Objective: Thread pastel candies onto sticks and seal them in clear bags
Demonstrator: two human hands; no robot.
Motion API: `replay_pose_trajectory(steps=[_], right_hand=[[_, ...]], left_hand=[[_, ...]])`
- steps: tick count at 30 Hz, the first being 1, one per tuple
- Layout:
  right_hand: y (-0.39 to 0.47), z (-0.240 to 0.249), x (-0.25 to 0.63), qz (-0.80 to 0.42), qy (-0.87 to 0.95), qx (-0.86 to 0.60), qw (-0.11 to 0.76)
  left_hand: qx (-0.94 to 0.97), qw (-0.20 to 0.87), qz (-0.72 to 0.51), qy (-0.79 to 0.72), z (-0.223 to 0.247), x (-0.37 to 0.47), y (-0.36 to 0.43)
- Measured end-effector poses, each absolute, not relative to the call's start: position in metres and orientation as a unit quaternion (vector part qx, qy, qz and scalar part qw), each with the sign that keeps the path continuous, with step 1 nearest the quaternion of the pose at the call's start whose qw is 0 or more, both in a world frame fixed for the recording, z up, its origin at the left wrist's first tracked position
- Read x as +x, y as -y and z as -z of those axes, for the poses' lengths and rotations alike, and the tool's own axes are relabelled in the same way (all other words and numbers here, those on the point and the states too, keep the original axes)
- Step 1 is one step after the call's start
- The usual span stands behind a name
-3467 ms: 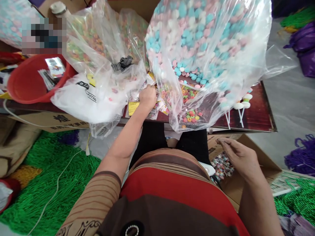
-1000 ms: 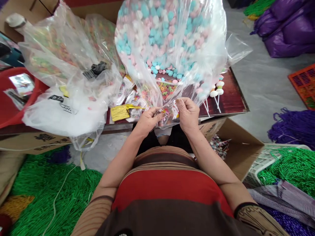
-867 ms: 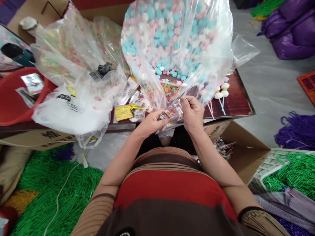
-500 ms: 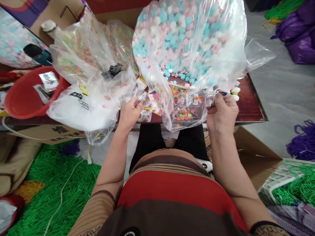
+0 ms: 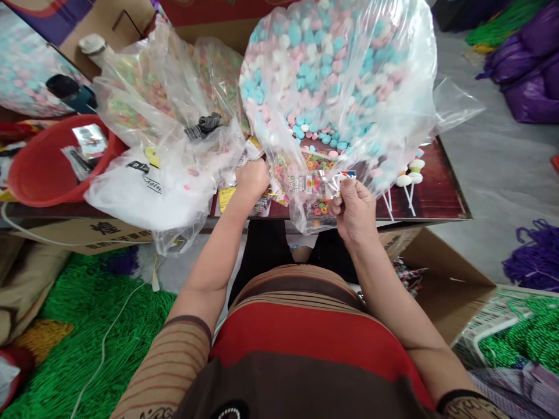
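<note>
My right hand (image 5: 356, 212) pinches the end of a small clear printed wrapper (image 5: 308, 184), which stretches left over the table's front edge. Behind the wrapper a clear bag holds ring-shaped candies (image 5: 318, 205) in several colours. My left hand (image 5: 253, 179) is closed above a pile of printed packets (image 5: 263, 205); whatever its fingers hold is hidden. Yellow strips (image 5: 226, 199) lie beside that hand. A big clear bag of pink, blue and white candies (image 5: 323, 70) stands just beyond both hands. To the right of my right hand, candies on white sticks (image 5: 409, 185) rest on the table.
A red basin (image 5: 39, 166) with packets in it stands at the left, beside a white plastic bag (image 5: 131, 198). Clear bags of coloured rings (image 5: 144, 99) lie behind. An open carton (image 5: 449, 291) and a white crate (image 5: 476, 331) of green beads stand at the lower right.
My right hand has moved left with the wrapper, uncovering the candies on sticks. My left hand has shifted slightly right and up, its fingers now turned down over the packets, and yellow strips show beside it.
</note>
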State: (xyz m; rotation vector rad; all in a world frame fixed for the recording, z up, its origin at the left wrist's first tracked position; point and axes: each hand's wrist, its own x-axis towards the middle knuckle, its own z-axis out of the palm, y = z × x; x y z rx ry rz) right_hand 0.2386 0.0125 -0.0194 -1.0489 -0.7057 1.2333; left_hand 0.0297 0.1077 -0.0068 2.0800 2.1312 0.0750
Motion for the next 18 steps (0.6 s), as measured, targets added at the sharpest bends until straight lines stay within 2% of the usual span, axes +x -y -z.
replay_pose_trajectory(steps=[4, 6, 8, 14, 18], right_hand=[[-0.01, 0.024, 0.238, -0.552, 0.316, -0.459, 0.62], [-0.009, 0.025, 0.238, -0.556, 0.322, -0.457, 0.616], [-0.008, 0.026, 0.237, -0.555, 0.332, -0.454, 0.613], [0.001, 0.027, 0.242, -0.5, 0.381, -0.477, 0.614], [0.006, 0.027, 0.243, -0.459, 0.411, -0.499, 0.609]], left_hand=[[0.731, 0.035, -0.257, -0.631, -0.003, 0.029, -0.084], [0.753, 0.082, -0.344, -0.555, -0.009, 0.031, -0.065], [0.767, 0.188, -0.355, -0.501, -0.013, 0.036, -0.048], [0.691, 0.529, -0.262, -0.416, -0.01, 0.055, -0.024], [0.586, 0.628, -0.311, -0.406, -0.009, 0.065, -0.017]])
